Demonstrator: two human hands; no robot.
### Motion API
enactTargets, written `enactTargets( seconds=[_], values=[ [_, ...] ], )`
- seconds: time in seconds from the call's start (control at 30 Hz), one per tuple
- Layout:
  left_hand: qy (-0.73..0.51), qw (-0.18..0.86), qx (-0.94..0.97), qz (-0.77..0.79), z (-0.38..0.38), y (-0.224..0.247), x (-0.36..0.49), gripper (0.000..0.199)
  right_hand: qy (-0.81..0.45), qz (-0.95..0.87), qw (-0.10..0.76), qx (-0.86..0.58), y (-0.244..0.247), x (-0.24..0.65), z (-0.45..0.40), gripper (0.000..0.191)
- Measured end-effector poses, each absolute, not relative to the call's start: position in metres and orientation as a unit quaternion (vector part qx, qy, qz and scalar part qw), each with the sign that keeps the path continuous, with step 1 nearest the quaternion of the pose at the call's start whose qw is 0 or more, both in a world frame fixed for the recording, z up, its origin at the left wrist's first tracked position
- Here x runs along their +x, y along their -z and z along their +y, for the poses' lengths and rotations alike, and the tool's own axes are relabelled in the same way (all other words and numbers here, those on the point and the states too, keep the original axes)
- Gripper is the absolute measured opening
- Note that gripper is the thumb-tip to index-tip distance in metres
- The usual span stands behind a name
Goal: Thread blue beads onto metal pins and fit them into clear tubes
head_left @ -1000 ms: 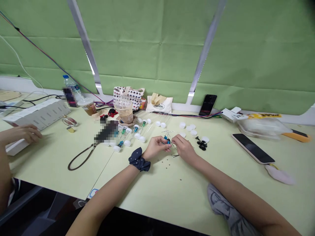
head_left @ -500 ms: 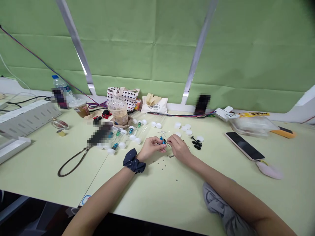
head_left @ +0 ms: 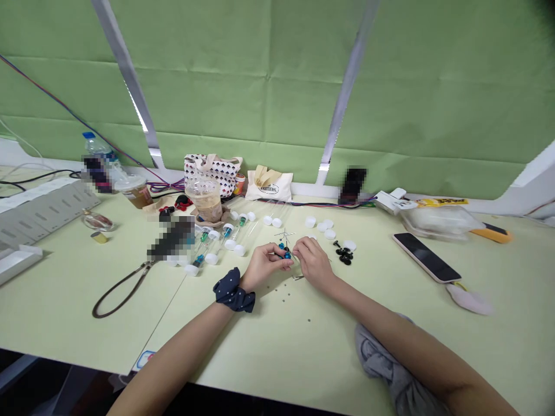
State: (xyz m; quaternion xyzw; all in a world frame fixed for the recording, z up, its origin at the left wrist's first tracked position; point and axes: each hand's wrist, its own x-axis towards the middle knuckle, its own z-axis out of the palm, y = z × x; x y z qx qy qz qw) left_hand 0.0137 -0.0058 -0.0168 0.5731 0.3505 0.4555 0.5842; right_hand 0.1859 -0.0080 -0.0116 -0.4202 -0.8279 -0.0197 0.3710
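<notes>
Near the middle of the table, my left hand [head_left: 264, 268] is closed, thumb and fingers pinching a small blue piece [head_left: 287, 255] with a dark part. Close against it, my right hand [head_left: 314, 264] is closed in a pinch over a thin metal rod, mostly covered by the fingers. Thin metal rods [head_left: 285, 234] cross just beyond the fingertips; how they join the blue piece is too small to tell. A small metal piece [head_left: 298, 278] lies below the right fingers. Several tiny grey bits [head_left: 284, 300] are scattered on the table in front of my hands.
Black knobbed pieces [head_left: 345, 255] and white caps [head_left: 328, 225] lie right of centre. Clear tubes with white caps [head_left: 211, 259] lie left, before a drink cup [head_left: 204, 199]. A phone [head_left: 426, 257] is at right, a strap loop [head_left: 119, 294] at left.
The whole view has shifted slightly, so things on the table appear a little further left. Both hands keep their pinch around the blue piece, with only slight finger movement.
</notes>
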Motion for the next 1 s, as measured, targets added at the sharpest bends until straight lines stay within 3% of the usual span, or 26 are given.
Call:
enactTargets(
  seconds=[0.3, 1.0],
  values=[
    [-0.450, 0.584, 0.576, 0.353, -0.0055, 0.0204, 0.0141, 0.033, -0.066, -0.826, 0.355, -0.434, 0.0169, 0.1859, -0.0045, 0.019],
    [-0.459, 0.587, 0.567, 0.352, -0.0039, 0.0175, 0.0105, 0.033, -0.081, -0.826, 0.394, -0.396, 0.0147, 0.1901, -0.0025, 0.016]
  ],
)
